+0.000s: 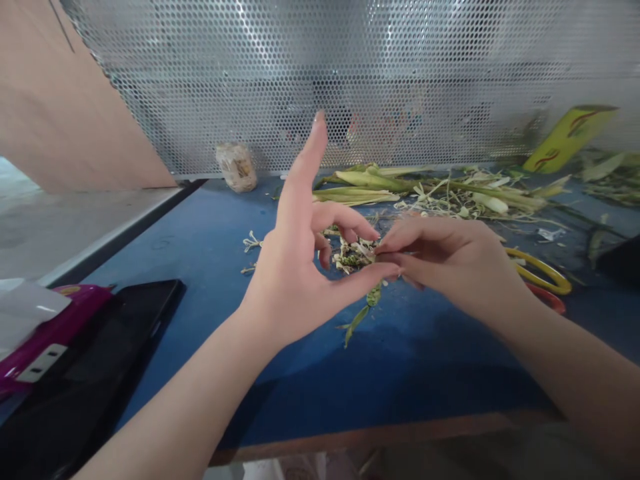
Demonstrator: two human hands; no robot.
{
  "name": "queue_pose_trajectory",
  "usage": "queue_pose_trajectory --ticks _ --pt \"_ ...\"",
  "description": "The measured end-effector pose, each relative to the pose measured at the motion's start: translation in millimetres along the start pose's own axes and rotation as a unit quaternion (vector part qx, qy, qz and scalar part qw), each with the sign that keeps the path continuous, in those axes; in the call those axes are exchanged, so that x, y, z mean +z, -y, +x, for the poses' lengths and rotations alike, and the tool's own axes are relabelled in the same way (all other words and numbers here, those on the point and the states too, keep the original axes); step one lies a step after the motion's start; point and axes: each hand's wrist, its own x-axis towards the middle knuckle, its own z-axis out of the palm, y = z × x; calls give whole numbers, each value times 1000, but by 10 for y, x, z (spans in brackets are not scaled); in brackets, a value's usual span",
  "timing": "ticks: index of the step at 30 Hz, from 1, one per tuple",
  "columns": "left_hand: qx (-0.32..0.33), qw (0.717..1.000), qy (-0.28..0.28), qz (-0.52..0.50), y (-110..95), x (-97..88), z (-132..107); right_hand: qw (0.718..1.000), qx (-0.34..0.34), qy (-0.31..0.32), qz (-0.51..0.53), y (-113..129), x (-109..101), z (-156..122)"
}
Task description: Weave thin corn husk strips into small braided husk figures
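My left hand point(295, 273) is raised above the blue table with its index finger pointing up. Its thumb and curled middle finger meet the fingertips of my right hand point(450, 257). Pinched in my right fingers is a thin pale plant strip point(367, 252), mostly covered by the fingertips. What lies between my left fingers is hidden. Behind and below the hands is a small pile of whitish and green plant bits point(350, 260). A green braided plant piece with a leaf tip point(357, 323) shows below my left thumb; I cannot tell whether it hangs or lies on the table.
Green stalks point(370, 180) and loose trimmings point(460, 200) lie along the perforated metal panel point(320, 80). Yellow-handled scissors point(543, 273) are by my right wrist. A wrapped jar-like object point(237, 167), a yellow box point(570, 140), a black phone-like slab point(100, 367) and a magenta object point(75, 327) surround the workspace.
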Motion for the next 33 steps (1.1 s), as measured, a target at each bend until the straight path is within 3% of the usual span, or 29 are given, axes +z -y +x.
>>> queue_pose_trajectory --ticks 6,13,19,27,33 --pt "-7 999 6 47 57 6 -1 1000 -21 -10 -7 -30 1 -2" --pt "-18 997 8 75 61 19 1 999 7 -30 -16 36 2 0" --pt "-27 999 15 22 63 27 22 999 -8 -41 -27 28 17 -7" --pt "-101 989 7 -105 105 68 37 991 -70 -74 -83 -10 27 -47" --pt "-159 979 14 -129 127 83 48 971 -136 -96 -170 -14 39 -88"
